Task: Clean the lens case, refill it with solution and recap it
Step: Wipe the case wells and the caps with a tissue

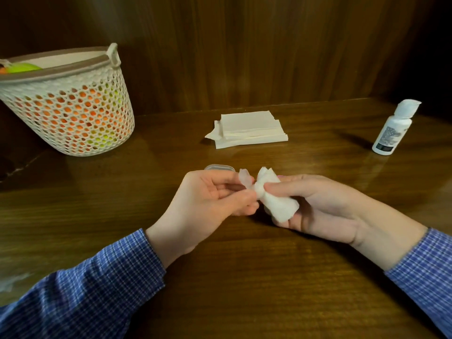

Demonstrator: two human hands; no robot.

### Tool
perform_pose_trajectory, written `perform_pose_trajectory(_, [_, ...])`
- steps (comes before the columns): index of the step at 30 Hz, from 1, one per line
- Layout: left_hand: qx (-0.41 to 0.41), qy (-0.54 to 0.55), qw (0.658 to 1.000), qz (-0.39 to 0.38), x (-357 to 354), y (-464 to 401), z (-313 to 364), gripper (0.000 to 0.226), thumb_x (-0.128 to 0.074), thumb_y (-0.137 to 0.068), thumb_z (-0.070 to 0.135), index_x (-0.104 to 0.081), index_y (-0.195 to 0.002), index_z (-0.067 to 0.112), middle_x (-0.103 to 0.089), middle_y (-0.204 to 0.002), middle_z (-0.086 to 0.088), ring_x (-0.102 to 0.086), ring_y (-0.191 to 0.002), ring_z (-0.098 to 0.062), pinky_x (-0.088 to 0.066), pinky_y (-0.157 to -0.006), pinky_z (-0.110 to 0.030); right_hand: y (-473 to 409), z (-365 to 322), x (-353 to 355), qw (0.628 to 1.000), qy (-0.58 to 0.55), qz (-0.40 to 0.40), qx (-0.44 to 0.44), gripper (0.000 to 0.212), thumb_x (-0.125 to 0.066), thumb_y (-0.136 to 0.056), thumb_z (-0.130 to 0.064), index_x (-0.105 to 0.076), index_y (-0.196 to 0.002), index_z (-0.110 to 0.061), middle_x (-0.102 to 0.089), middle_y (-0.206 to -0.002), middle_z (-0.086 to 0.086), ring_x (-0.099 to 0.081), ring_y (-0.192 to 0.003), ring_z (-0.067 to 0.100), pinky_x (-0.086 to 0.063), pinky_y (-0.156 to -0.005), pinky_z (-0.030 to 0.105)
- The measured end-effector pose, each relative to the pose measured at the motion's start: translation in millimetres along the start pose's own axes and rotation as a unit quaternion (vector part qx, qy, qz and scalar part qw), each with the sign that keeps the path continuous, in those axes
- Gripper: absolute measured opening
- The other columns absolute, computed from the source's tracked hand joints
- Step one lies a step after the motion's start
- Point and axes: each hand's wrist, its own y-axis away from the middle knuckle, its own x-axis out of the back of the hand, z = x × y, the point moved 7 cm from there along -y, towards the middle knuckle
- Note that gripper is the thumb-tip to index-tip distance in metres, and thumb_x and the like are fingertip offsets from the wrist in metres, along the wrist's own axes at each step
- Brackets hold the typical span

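My left hand (210, 194) pinches a small translucent piece of the lens case (245, 177) between thumb and fingers, mostly hidden by them. Against it, my right hand (315, 204) holds a bunched white tissue (274, 195), its twisted end touching the piece. Just behind my left hand a clear, rounded lens case part (219, 167) lies on the wooden table (244, 277). The white solution bottle (393, 127) stands upright at the far right, cap on.
A stack of folded white tissues (249, 128) lies mid-table near the wooden back wall. At the far left stands a white perforated basket (71, 104) holding orange and green items.
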Motion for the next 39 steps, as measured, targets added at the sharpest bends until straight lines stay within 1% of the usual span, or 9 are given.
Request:
perform_pose_trajectory(3, [0.087, 0.105, 0.991, 0.002, 3.0, -3.2, -11.0, 0.03, -0.077, -0.073, 0.024, -0.082, -0.099, 0.01, -0.079, -0.105, -0.011, -0.077, -0.091, -0.02, -0.061, -0.076, -0.024, 2.8, -18.1, 12.1, 0.995, -0.009, 0.073, 0.074, 0.031, -0.075, -0.079, -0.014, -0.079, -0.109, -0.006, -0.076, -0.099, 0.014, -0.073, -0.072, 0.015, -0.058, -0.054, 0.025])
perform_pose_trajectory(5, [0.11, 0.146, 0.983, -0.002, 2.6, -4.5, -14.1, 0.033, -0.078, -0.07, 0.025, -0.083, -0.098, 0.009, -0.079, -0.104, -0.007, -0.076, -0.089, -0.017, -0.06, -0.076, -0.023, 7.2, -31.5, 20.5, 0.964, 0.138, 0.156, 0.163, 0.027, -0.071, -0.09, -0.023, -0.075, -0.116, -0.018, -0.077, -0.107, 0.003, -0.074, -0.087, 0.011, -0.057, -0.061, 0.021])
perform_pose_trajectory(8, [0.134, 0.163, 0.977, -0.035, -3.8, -4.4, -18.1, 0.033, -0.077, -0.075, 0.024, -0.081, -0.101, 0.005, -0.077, -0.1, -0.007, -0.074, -0.086, -0.015, -0.06, -0.076, -0.022, 26.2, -47.4, 11.3, 0.825, 0.376, 0.263, 0.331, 0.018, -0.061, -0.098, -0.036, -0.069, -0.113, -0.034, -0.072, -0.107, -0.016, -0.071, -0.1, 0.008, -0.057, -0.079, 0.022])
perform_pose_trajectory(12, [0.163, 0.193, 0.962, -0.098, -13.3, -1.8, -21.7, 0.034, -0.075, -0.083, 0.021, -0.077, -0.11, 0.0, -0.074, -0.098, -0.01, -0.073, -0.088, -0.015, -0.06, -0.076, -0.021, 36.1, -43.3, -8.0, 0.773, 0.408, 0.215, 0.436, 0.01, -0.058, -0.101, -0.032, -0.059, -0.111, -0.031, -0.069, -0.088, -0.014, -0.071, -0.07, 0.009, -0.056, -0.058, 0.018])
perform_pose_trajectory(16, [0.175, 0.227, 0.951, -0.116, -16.0, -2.6, -20.8, 0.029, -0.075, -0.084, 0.022, -0.078, -0.106, 0.003, -0.073, -0.095, -0.009, -0.072, -0.086, -0.013, -0.06, -0.074, -0.019, 39.0, -42.7, -15.0, 0.73, 0.45, 0.207, 0.471, 0.031, -0.069, -0.095, -0.023, -0.05, -0.108, -0.044, -0.06, -0.105, -0.024, -0.065, -0.096, 0.001, -0.052, -0.067, 0.01])
perform_pose_trajectory(19, [0.172, 0.241, 0.947, -0.126, -17.2, -2.4, -20.1, 0.027, -0.075, -0.083, 0.021, -0.077, -0.105, 0.004, -0.073, -0.093, -0.009, -0.072, -0.085, -0.013, -0.06, -0.075, -0.019, 40.2, -40.1, -21.2, 0.707, 0.482, 0.182, 0.484, 0.028, -0.071, -0.091, -0.026, -0.055, -0.113, -0.036, -0.061, -0.11, -0.023, -0.064, -0.1, 0.004, -0.053, -0.075, 0.014])
perform_pose_trajectory(29, [0.144, 0.218, 0.961, -0.093, -10.5, -3.6, -21.0, 0.026, -0.071, -0.085, 0.013, -0.076, -0.108, 0.002, -0.075, -0.106, -0.016, -0.073, -0.094, -0.018, -0.062, -0.083, -0.025, 28.2, -37.1, -20.0, 0.765, 0.495, 0.106, 0.397, 0.019, -0.076, -0.085, -0.03, -0.072, -0.103, -0.036, -0.071, -0.1, -0.025, -0.066, -0.099, 0.0, -0.048, -0.081, 0.007])
perform_pose_trajectory(34, [0.131, 0.228, 0.962, -0.077, -8.4, -4.6, -15.3, 0.031, -0.078, -0.078, 0.02, -0.078, -0.105, 0.004, -0.075, -0.099, -0.01, -0.073, -0.086, -0.015, -0.06, -0.076, -0.022, 29.7, -49.2, 0.3, 0.832, 0.342, 0.165, 0.405, 0.017, -0.076, -0.082, -0.03, -0.072, -0.097, -0.036, -0.075, -0.095, -0.02, -0.072, -0.09, 0.003, -0.058, -0.072, 0.018])
perform_pose_trajectory(39, [0.131, 0.228, 0.963, -0.059, -7.0, -4.6, -15.6, 0.026, -0.073, -0.082, 0.013, -0.078, -0.105, 0.003, -0.074, -0.105, -0.014, -0.073, -0.088, -0.016, -0.06, -0.075, -0.022, 34.7, -45.2, -12.4, 0.724, 0.511, 0.171, 0.43, 0.018, -0.075, -0.083, -0.016, -0.08, -0.097, -0.025, -0.069, -0.088, -0.014, -0.065, -0.086, 0.009, -0.048, -0.069, 0.014])
